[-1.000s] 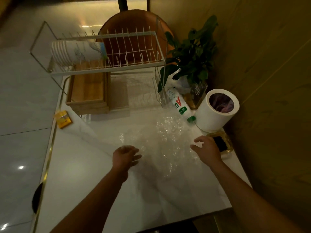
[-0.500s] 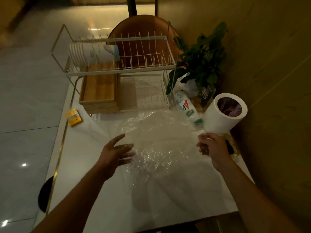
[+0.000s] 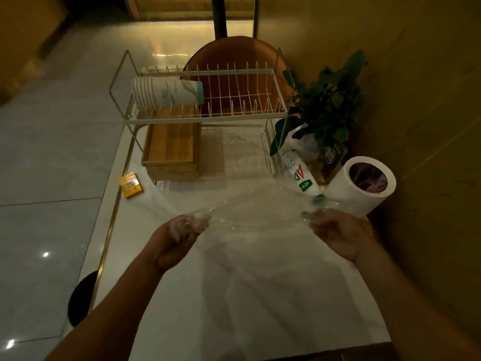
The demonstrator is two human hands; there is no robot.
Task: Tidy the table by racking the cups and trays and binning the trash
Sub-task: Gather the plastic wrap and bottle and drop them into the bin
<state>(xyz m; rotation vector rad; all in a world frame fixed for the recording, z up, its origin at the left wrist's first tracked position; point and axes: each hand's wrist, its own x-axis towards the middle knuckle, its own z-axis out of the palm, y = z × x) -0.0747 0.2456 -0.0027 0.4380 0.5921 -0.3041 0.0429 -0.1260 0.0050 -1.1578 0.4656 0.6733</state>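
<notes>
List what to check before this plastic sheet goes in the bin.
1. The left hand grips the plastic sheet: ok.
2. The right hand holds its other end: ok.
3. Sheet bunched up for the bin: not ok, it hangs spread between the hands.
4. Mouth of the bin open: ok.
5. Room left inside: cannot tell, too dark.
6. Sheet clear of the lying bottle: cannot tell, its far edge blurs near the cap.
</notes>
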